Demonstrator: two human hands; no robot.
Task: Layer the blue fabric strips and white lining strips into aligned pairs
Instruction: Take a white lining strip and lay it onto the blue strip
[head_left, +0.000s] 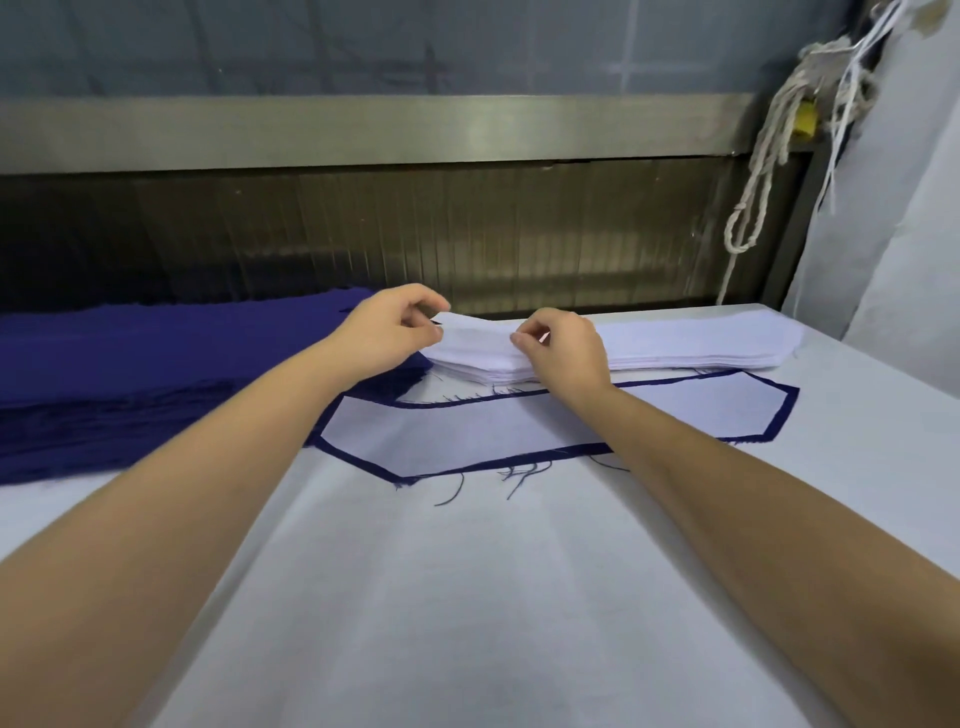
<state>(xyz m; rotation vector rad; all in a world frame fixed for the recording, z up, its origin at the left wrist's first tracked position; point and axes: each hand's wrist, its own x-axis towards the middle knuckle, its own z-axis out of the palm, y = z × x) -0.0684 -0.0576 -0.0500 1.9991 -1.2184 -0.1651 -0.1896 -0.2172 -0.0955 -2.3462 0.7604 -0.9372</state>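
A stack of white lining strips (691, 345) lies along the far edge of the table. My left hand (387, 330) pinches the left end of the top white strip (475, 335) and lifts it a little. My right hand (563, 348) pinches the same strip further right, resting on the stack. In front of the stack lies a finished pair (519, 431): a white lining strip on a blue fabric strip whose dark border shows all round. A pile of blue fabric strips (130, 374) fills the table's left side.
The table (493, 597) is covered in white cloth. Loose blue threads (514, 478) trail from the pair's front edge. A metal rail and dark panel (415, 234) stand behind the table. White cords (763, 171) hang at the back right.
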